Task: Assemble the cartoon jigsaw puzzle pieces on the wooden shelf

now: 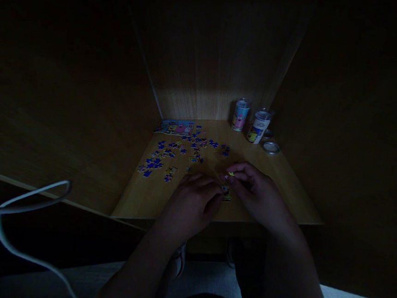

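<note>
My right hand (258, 190) pinches a small yellow jigsaw piece (231, 173) between thumb and fingers, just above the wooden tabletop (279, 179). My left hand (196, 196) is curled close beside it, with its fingertips at a small cluster of joined jigsaw pieces (227, 194) near the front of the table. What the left fingers grip, if anything, is hidden. Many loose jigsaw pieces (154, 163) lie spread to the left and beyond my hands, several with their blue backs up. A small group of pieces (169, 173) lies left of my left hand.
A colourful cartoon picture sheet (176, 127) lies at the back left. Two printed canisters with clear tops, one pink and blue (240, 115) and one white and yellow (259, 126), stand at the back right. A round metal lid (271, 148) lies beside them. Wooden panels enclose the dim table.
</note>
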`<action>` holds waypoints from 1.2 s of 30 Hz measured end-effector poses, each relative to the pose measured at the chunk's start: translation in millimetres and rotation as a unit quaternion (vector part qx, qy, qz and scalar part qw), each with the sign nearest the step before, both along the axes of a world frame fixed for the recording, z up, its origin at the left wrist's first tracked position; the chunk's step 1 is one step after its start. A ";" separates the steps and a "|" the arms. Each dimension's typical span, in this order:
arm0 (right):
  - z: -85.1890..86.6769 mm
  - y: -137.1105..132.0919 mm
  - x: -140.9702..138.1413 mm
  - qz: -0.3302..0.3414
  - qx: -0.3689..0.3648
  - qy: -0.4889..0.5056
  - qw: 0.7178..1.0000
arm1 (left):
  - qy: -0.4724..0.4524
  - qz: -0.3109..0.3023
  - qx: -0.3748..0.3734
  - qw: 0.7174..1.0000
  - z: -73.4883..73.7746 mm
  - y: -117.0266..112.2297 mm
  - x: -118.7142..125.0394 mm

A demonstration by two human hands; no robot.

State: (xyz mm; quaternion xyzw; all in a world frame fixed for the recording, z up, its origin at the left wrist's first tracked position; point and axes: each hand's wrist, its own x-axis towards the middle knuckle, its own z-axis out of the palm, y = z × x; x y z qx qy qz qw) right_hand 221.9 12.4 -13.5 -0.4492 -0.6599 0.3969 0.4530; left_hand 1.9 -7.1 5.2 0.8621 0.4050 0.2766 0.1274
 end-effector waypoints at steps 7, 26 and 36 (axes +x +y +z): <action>0.2 -0.5 -0.2 0.000 -0.016 0.021 1.000 | -0.032 0.030 0.017 0.999 -2.5 0.8 -1.5; 2.2 -0.6 2.5 -0.012 0.037 -0.039 0.998 | -0.005 0.010 0.022 1.000 -2.0 0.5 -2.0; 2.3 -0.9 1.7 -0.040 0.045 -0.048 0.997 | 0.001 -0.003 0.009 1.000 -3.3 0.6 -2.5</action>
